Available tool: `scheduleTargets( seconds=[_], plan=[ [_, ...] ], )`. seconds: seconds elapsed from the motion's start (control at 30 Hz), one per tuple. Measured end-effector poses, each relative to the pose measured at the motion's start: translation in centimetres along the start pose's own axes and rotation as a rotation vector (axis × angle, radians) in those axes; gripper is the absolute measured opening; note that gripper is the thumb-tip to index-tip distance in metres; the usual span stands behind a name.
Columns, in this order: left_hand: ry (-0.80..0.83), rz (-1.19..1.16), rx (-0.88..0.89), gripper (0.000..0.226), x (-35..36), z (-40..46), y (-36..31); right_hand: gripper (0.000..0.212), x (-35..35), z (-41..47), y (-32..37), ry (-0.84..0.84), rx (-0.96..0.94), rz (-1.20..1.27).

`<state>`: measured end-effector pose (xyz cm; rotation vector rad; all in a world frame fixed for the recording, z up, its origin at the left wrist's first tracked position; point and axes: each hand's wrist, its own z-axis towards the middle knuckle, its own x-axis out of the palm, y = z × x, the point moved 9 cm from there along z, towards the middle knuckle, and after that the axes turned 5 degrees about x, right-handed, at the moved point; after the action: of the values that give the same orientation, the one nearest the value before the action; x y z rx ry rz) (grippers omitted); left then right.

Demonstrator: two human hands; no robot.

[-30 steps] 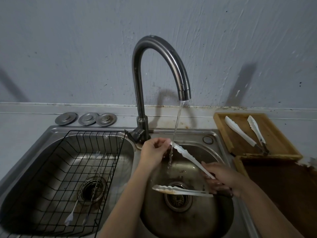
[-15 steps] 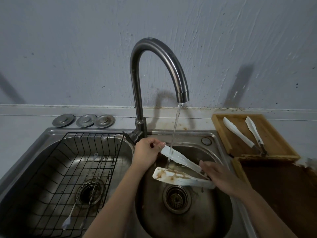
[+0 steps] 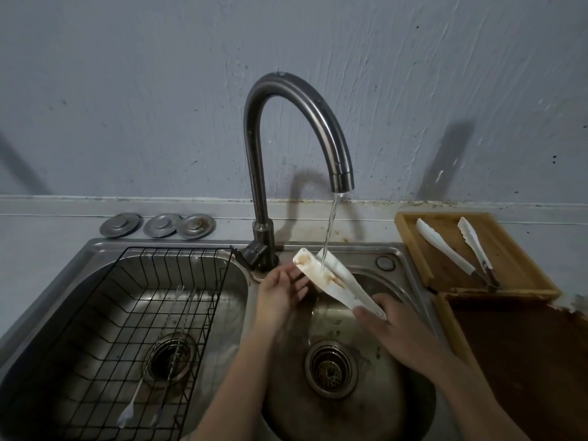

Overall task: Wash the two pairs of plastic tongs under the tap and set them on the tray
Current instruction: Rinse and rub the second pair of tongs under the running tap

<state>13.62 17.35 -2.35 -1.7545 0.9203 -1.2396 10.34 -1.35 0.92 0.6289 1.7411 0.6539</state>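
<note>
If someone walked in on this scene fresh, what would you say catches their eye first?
Probably the curved tap at centre, its stream falling onto brown-stained white tongs held over the right sink basin. The right hand grips their hinge end while the left hand touches the stained arm. At right, another pair of tongs lies on a wooden tray.

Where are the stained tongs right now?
The stained tongs are over the right sink basin under the tap, right hand gripping the hinge end.
</note>
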Motion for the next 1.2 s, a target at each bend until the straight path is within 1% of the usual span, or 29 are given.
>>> scheduleTargets(
  seconds=[0.07,0.13,0.23,0.3,0.4,0.47,0.53,0.57,0.63,0.7,0.8,0.83,0.9,0.97,1.03,1.1,1.13,1.2],
  plan=[
    [-0.014,-0.091,-0.042,0.032,1.0,-1.2,1.2,0.059,0.5,1.1,0.1,-0.045,0.06,0.021],
    [0.014,-0.187,-0.095,0.031,2.0,-2.3,2.2,0.054,1.5,2.2,0.3,-0.055,0.119,0.118],
    [0.114,-0.316,-0.097,0.025,3.5,-3.2,2.0,0.05,2.7,3.2,1.1,-0.066,0.136,0.145],
    [0.098,-0.325,-0.092,0.021,3.3,-3.1,1.6,0.044,3.6,3.6,1.6,-0.04,0.124,0.184],
    [0.063,-0.281,-0.109,0.02,2.2,-2.6,1.4,0.037,4.8,3.7,3.0,0.007,0.057,0.239],
    [0.08,-0.262,-0.135,0.018,1.8,-2.5,1.5,0.037,5.4,3.6,3.5,0.061,0.014,0.254],
    [0.096,-0.254,-0.16,0.015,1.5,-2.6,1.8,0.04,6.1,3.3,3.8,0.142,0.017,0.3],
    [0.099,-0.236,-0.167,0.015,1.4,-2.6,1.9,0.042,6.3,3.1,3.8,0.154,0.033,0.317],
    [0.107,-0.175,-0.163,0.015,1.3,-2.8,2.1,0.046,5.9,2.7,3.7,0.086,0.072,0.298],
    [0.116,-0.07,-0.145,0.016,1.5,-3.1,2.1,0.048,4.9,2.6,3.5,-0.047,0.125,0.217],
    [0.142,0.121,-0.106,0.025,2.3,-3.8,1.5,0.054,3.6,2.7,3.1,-0.178,0.223,0.114],
    [0.152,0.164,-0.095,0.027,2.5,-4.0,1.2,0.056,3.5,2.7,3.1,-0.188,0.237,0.107],
    [0.177,0.17,-0.095,0.025,2.9,-4.2,0.7,0.056,3.4,2.8,3.3,-0.18,0.226,0.115],
    [0.174,0.113,-0.111,0.022,2.7,-4.1,0.7,0.046,3.6,2.7,3.6,-0.147,0.173,0.179],
    [0.133,0.066,-0.129,0.022,2.2,-3.6,1.0,0.032,3.9,2.6,3.9,-0.1,0.125,0.248],
    [0.106,0.058,-0.144,0.024,2.2,-3.7,1.0,0.024,3.9,2.6,3.9,-0.08,0.125,0.241],
    [0.108,0.072,-0.148,0.025,2.3,-3.8,1.1,0.025,3.8,2.7,3.7,-0.084,0.149,0.21],
    [0.134,0.115,-0.147,0.027,2.8,-4.3,1.1,0.04,3.6,3.0,3.2,-0.094,0.223,0.119]
  ],
)
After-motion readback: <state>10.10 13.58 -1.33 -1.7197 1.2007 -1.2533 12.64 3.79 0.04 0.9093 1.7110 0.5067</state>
